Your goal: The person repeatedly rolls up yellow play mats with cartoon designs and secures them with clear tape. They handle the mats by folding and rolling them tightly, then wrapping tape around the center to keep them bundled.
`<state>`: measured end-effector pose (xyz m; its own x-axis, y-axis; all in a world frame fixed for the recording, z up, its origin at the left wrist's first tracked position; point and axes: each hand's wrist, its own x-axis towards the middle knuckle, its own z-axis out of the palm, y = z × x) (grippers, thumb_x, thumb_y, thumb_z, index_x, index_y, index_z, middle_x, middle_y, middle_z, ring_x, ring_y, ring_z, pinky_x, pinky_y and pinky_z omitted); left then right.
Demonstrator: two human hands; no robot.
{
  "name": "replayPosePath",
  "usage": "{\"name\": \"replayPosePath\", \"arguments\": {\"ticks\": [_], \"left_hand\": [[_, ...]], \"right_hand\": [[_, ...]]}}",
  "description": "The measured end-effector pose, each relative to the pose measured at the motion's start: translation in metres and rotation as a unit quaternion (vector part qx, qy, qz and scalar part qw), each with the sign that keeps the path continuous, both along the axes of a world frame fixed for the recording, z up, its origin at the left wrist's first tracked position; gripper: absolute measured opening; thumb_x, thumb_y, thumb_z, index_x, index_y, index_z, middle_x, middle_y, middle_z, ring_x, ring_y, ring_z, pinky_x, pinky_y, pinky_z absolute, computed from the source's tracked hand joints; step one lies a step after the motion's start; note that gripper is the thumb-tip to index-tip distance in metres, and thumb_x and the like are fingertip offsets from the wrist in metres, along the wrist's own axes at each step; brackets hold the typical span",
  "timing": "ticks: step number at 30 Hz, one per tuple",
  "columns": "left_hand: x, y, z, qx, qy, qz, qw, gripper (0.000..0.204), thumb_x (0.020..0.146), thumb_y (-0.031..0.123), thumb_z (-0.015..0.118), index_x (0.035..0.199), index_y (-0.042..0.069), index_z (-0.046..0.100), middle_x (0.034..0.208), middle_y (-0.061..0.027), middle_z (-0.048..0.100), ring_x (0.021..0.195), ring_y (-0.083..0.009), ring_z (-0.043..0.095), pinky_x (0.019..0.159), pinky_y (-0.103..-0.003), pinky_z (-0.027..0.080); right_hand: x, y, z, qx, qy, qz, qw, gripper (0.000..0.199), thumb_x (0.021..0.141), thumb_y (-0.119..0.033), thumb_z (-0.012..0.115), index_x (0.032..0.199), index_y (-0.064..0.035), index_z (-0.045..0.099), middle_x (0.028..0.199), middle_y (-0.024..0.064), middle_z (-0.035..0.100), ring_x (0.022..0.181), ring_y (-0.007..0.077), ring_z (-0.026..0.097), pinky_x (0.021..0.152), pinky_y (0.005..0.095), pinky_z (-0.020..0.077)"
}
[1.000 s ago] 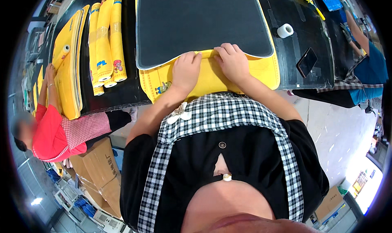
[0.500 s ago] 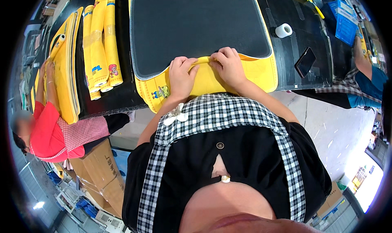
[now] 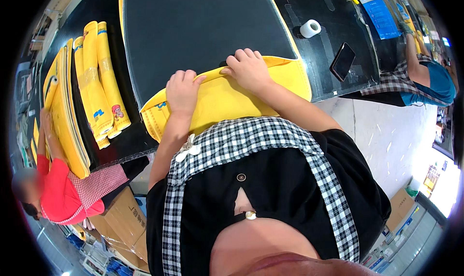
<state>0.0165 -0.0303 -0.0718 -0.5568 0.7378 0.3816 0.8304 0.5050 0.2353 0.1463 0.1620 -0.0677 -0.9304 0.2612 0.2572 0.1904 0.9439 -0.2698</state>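
Observation:
A yellow mat lies on the table in front of me, with its dark backing facing up. Its near edge is curled over into the start of a roll, and the yellow printed side shows there. My left hand grips the curled edge near its left part, fingers over the top and thumb toward the middle. Farther right, my right hand is closed on the same edge, fingers bent over it. Part of a blue print shows beside my left wrist.
Several rolled yellow mats lie at the left, beside a stack of flat ones where a person in red works. A white tape roll and a phone rest at the right. Beyond them, another person stands near a blue package.
The near edge is curled farther over, and the cartoon print at its left is now mostly covered. Both hands have moved with the edge. The whole view has shifted and tilted.

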Motion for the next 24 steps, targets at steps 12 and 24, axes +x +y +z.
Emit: {"name": "replayPosePath", "arguments": {"ticks": [12, 24], "left_hand": [[-0.019, -0.024, 0.007, -0.033, 0.068, 0.054, 0.996, 0.036, 0.092, 0.041, 0.069, 0.075, 0.012, 0.056, 0.074, -0.0044, 0.056, 0.073, -0.0275, 0.057, 0.067, -0.042, 0.048], [-0.029, -0.05, 0.009, -0.061, 0.065, 0.126, 0.988, 0.037, 0.092, 0.038, 0.071, 0.071, 0.01, 0.057, 0.07, -0.0078, 0.059, 0.066, -0.0316, 0.06, 0.058, -0.046, 0.047]], "right_hand": [[0.004, 0.026, 0.006, -0.001, -0.028, -0.035, 0.999, 0.037, 0.092, -0.048, 0.065, 0.087, -0.0111, 0.066, 0.087, 0.0066, 0.063, 0.093, 0.0278, 0.062, 0.083, 0.0421, 0.0453], [0.048, 0.065, 0.014, 0.079, -0.015, -0.149, 0.986, 0.039, 0.097, -0.047, 0.059, 0.086, -0.0101, 0.068, 0.086, 0.0099, 0.067, 0.089, 0.0297, 0.065, 0.082, 0.0427, 0.0509]]}}
